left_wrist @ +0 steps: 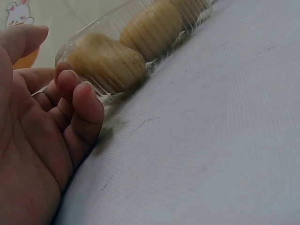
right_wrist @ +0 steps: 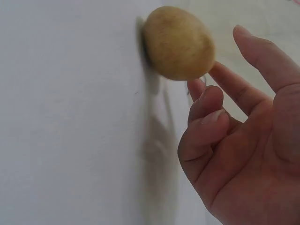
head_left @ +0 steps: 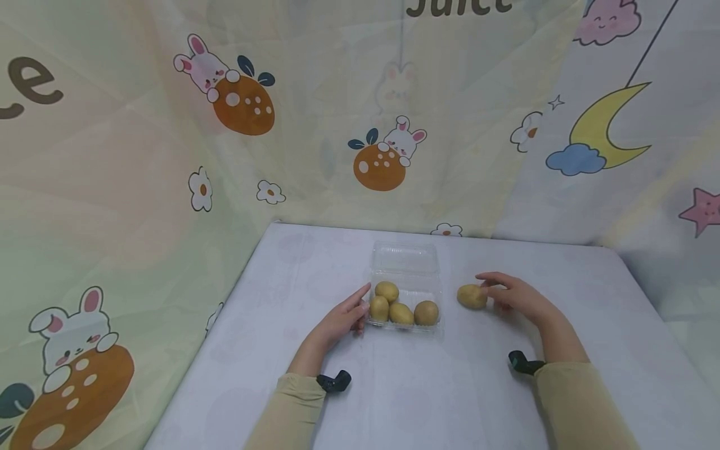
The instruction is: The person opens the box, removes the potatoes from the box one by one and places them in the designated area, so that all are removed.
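A clear plastic clamshell box (head_left: 407, 282) lies on the table with its lid (head_left: 405, 257) folded back. Several potatoes (head_left: 401, 314) sit in its tray, one of them rounder and browner (head_left: 426, 313) at the right. My left hand (head_left: 344, 317) is at the box's left side, fingers loosely bent with fingertips right at the wall; the wrist view shows potatoes (left_wrist: 110, 61) through the ribbed plastic. Right of the box a single potato (head_left: 471, 296) rests on the table. My right hand (head_left: 514, 295) reaches to its right side, thumb and fingers spread, fingertips close to the potato (right_wrist: 179, 43).
A white cloth (head_left: 427, 387) covers the table, whose far edge meets a hanging printed backdrop (head_left: 315, 169) with rabbits and a moon. Black wrist cameras (head_left: 334, 381) sit at both sleeve cuffs.
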`<state>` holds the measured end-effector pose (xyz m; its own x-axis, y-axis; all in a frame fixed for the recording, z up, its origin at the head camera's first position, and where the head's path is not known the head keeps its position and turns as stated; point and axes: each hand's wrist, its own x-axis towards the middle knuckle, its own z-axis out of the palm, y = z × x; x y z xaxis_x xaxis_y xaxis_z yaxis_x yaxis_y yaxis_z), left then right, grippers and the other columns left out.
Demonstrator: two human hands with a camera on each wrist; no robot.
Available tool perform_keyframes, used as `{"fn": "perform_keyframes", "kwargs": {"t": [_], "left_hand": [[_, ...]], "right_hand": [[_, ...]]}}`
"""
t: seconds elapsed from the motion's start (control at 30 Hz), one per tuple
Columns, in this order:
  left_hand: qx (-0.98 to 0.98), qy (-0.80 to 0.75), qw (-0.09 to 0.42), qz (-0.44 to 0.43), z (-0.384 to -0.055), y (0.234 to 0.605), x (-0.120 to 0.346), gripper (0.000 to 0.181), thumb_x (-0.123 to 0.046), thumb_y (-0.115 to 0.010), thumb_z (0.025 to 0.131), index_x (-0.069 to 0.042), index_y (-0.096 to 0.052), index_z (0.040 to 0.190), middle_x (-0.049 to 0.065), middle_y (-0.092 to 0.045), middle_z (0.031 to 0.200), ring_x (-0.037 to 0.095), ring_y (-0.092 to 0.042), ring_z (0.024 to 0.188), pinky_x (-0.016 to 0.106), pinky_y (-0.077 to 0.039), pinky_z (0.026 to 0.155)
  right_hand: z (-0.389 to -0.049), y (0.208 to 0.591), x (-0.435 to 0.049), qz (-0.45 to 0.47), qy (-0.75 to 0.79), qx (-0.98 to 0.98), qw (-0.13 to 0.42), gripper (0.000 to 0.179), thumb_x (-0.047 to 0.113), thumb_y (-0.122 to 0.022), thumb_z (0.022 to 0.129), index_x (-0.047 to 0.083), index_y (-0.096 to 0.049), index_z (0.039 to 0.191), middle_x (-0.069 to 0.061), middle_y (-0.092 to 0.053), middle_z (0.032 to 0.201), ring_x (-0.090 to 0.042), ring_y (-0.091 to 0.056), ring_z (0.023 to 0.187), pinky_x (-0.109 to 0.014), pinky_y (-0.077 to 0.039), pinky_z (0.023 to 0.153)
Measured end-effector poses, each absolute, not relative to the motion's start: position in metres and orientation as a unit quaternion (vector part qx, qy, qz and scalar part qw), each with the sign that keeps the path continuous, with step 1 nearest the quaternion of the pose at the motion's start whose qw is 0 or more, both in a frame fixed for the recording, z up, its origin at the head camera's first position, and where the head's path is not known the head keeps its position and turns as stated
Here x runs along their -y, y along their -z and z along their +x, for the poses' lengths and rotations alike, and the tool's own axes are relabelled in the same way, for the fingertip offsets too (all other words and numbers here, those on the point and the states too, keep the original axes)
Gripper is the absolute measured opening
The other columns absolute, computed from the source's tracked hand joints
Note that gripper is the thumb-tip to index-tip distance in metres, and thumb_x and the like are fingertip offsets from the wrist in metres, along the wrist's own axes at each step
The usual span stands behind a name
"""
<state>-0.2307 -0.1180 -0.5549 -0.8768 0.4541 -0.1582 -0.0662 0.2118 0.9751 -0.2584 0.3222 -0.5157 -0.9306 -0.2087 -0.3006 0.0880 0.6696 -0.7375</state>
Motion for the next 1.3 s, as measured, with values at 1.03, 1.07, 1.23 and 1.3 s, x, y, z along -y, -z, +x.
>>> {"fn": "perform_keyframes", "kwargs": {"t": [1.03, 1.07, 1.23, 1.3], "left_hand": [[-0.746, -0.616, 0.212, 0.135, -0.23, 0.556, 0.118, 0.058, -0.039, -0.048, 0.103, -0.029, -0.029, 0.156, 0.003, -0.051, 0.089, 0.017, -0.053, 0.074, 0.03, -0.05, 0.068], [-0.746, -0.617, 0.213, 0.135, -0.23, 0.556, 0.118, 0.058, -0.039, -0.048, 0.103, -0.029, -0.029, 0.156, 0.003, -0.051, 0.09, 0.017, -0.053, 0.074, 0.03, -0.051, 0.068], [-0.746, -0.617, 0.216, 0.131, -0.231, 0.557, 0.119, 0.058, -0.042, -0.048, 0.103, -0.031, -0.029, 0.156, 0.004, -0.051, 0.09, 0.018, -0.053, 0.074, 0.031, -0.051, 0.068], [-0.745, -0.617, 0.216, 0.131, -0.231, 0.556, 0.119, 0.058, -0.043, -0.048, 0.102, -0.031, -0.029, 0.156, 0.004, -0.052, 0.089, 0.018, -0.054, 0.074, 0.031, -0.051, 0.068]], "right_hand": [[-0.279, 0.451, -0.252, -0.142, 0.405, -0.878, 0.21, 0.046, 0.047, -0.062, 0.095, 0.029, -0.055, 0.136, -0.009, -0.058, 0.129, -0.028, -0.056, 0.081, -0.035, -0.048, 0.07], [-0.279, 0.451, -0.249, -0.143, 0.406, -0.877, 0.213, 0.046, 0.047, -0.062, 0.095, 0.029, -0.056, 0.136, -0.008, -0.058, 0.127, -0.027, -0.055, 0.079, -0.034, -0.047, 0.069], [-0.281, 0.451, -0.236, -0.157, 0.408, -0.871, 0.225, 0.042, 0.046, -0.064, 0.093, 0.031, -0.059, 0.132, -0.005, -0.058, 0.122, -0.027, -0.055, 0.075, -0.034, -0.048, 0.065], [-0.282, 0.452, -0.23, -0.164, 0.407, -0.869, 0.23, 0.04, 0.046, -0.065, 0.093, 0.032, -0.06, 0.131, -0.004, -0.059, 0.121, -0.03, -0.057, 0.075, -0.034, -0.048, 0.065]]}}
